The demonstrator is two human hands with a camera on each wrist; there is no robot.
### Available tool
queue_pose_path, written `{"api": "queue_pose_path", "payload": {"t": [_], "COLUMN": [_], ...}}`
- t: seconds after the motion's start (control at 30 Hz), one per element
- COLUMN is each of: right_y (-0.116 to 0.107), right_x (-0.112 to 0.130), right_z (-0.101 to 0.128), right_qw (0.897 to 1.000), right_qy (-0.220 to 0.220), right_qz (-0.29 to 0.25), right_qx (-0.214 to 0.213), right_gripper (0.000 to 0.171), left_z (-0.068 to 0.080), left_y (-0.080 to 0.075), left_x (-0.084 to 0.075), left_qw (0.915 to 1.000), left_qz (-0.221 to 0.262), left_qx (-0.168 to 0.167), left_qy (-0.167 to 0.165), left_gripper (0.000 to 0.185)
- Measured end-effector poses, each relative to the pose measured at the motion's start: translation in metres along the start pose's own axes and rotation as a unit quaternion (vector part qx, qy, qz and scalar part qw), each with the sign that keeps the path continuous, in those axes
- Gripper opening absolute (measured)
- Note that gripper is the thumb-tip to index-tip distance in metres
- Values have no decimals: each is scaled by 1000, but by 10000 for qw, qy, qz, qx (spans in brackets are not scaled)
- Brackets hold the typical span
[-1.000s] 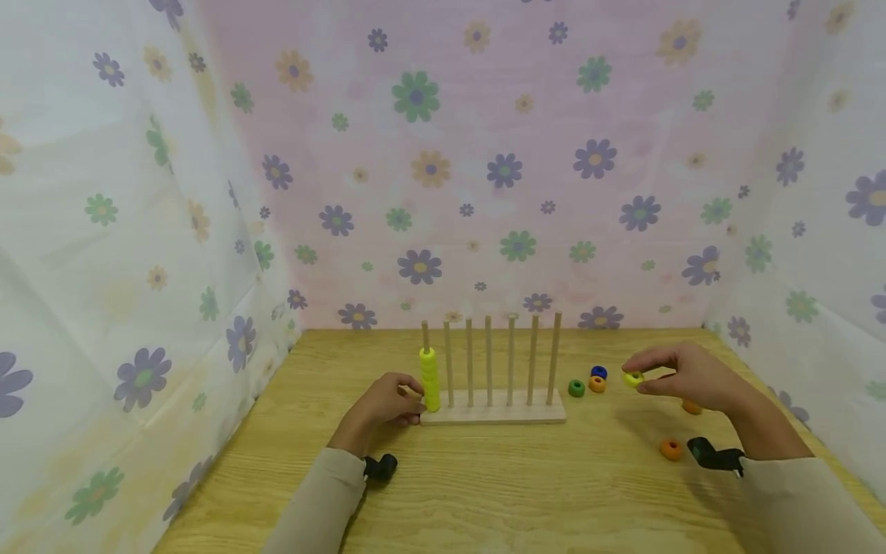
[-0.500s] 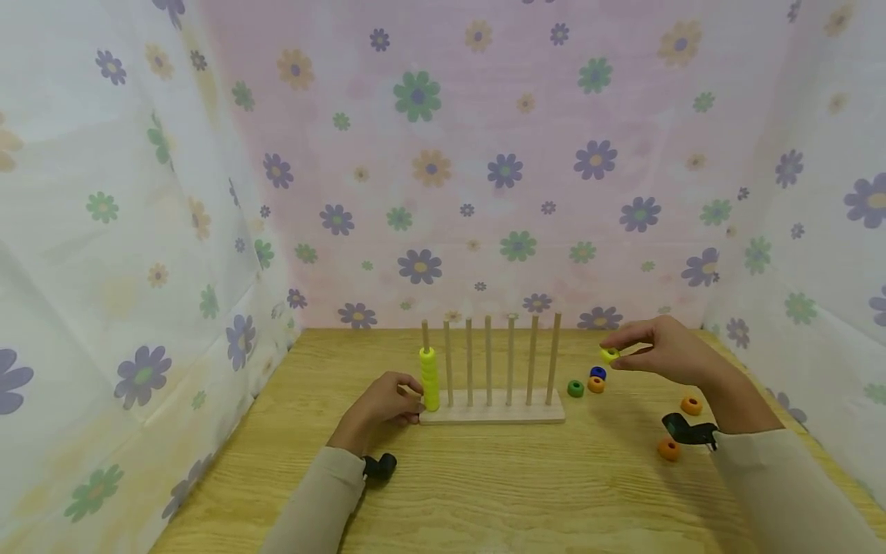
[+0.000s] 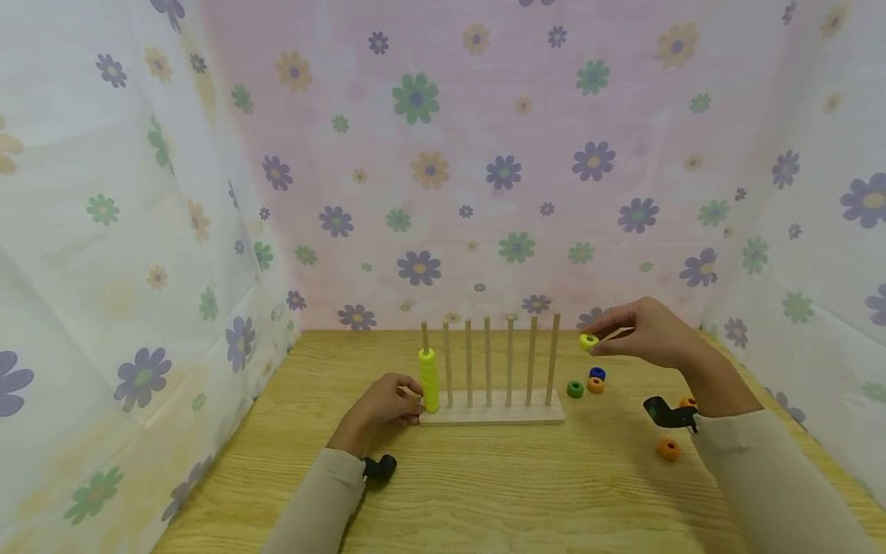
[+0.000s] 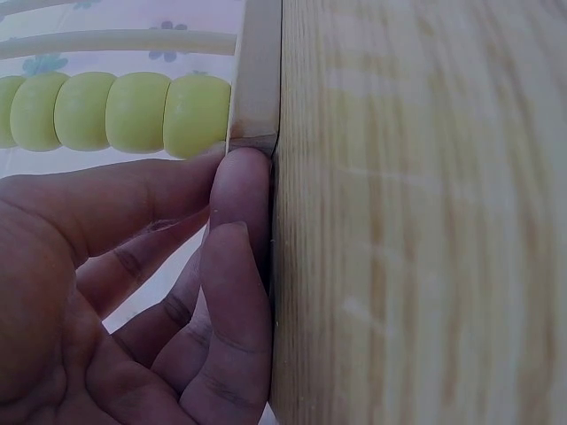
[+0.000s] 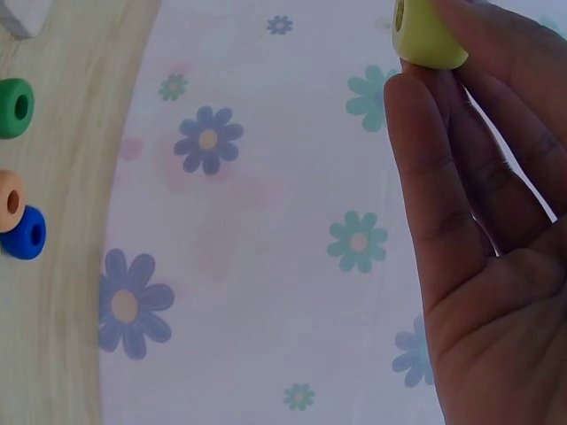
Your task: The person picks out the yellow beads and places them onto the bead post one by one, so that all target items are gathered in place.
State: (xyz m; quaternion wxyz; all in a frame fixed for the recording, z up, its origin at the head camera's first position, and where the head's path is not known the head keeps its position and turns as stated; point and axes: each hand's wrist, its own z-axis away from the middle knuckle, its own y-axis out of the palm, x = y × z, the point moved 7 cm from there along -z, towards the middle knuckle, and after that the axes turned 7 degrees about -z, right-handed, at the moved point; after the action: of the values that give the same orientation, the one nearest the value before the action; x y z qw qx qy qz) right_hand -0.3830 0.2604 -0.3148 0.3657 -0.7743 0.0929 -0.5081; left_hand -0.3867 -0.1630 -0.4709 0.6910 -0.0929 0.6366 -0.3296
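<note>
The right hand (image 3: 647, 332) was raised above the counter (image 3: 484, 492), pinching a yellow bead (image 3: 589, 342) between thumb and fingertips, just right of the top of the rightmost peg (image 3: 554, 358) of the wooden peg rack (image 3: 491, 416). In the right wrist view the bead (image 5: 427, 34) sat at the fingertips (image 5: 423, 97), its hole facing left.

The left hand (image 3: 384, 404) rested on the counter at the rack's left end, fingers curled, one fingertip (image 4: 241, 190) pressed against the edge of the base; it steadied the rack rather than grasping it. Beside that hand, the leftmost peg carried a stack of yellow beads (image 3: 429, 378), and the other six pegs stood bare.

On the counter to the right of the rack lay a green bead (image 3: 574, 389), an orange bead (image 3: 594, 385) and a blue bead (image 3: 597, 374), close together. Nearer and further right lay another orange bead (image 3: 667, 448). Flower-printed cloth (image 3: 443, 169) hung behind and to both sides.
</note>
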Motion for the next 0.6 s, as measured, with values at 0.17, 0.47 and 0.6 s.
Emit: {"api": "queue_pose_path", "payload": {"t": [0.17, 0.47, 0.6], "right_y": [-1, -2, 0], "right_x": [9, 33, 43], "right_z": [-6, -15, -20], "right_qw": [9999, 9994, 9992], "right_qy": [-104, -289, -368], "right_qz": [-79, -31, 49], "right_qx": [-57, -168, -169], "right_gripper": [25, 22, 21], "left_z": [0, 1, 1], "left_y": [0, 0, 0], "left_x": [0, -1, -1], "left_qw": [10000, 10000, 10000], "left_qz": [9, -18, -17], "left_qx": [-7, 12, 17], "left_qy": [-14, -21, -24], "left_gripper": [27, 27, 27]}}
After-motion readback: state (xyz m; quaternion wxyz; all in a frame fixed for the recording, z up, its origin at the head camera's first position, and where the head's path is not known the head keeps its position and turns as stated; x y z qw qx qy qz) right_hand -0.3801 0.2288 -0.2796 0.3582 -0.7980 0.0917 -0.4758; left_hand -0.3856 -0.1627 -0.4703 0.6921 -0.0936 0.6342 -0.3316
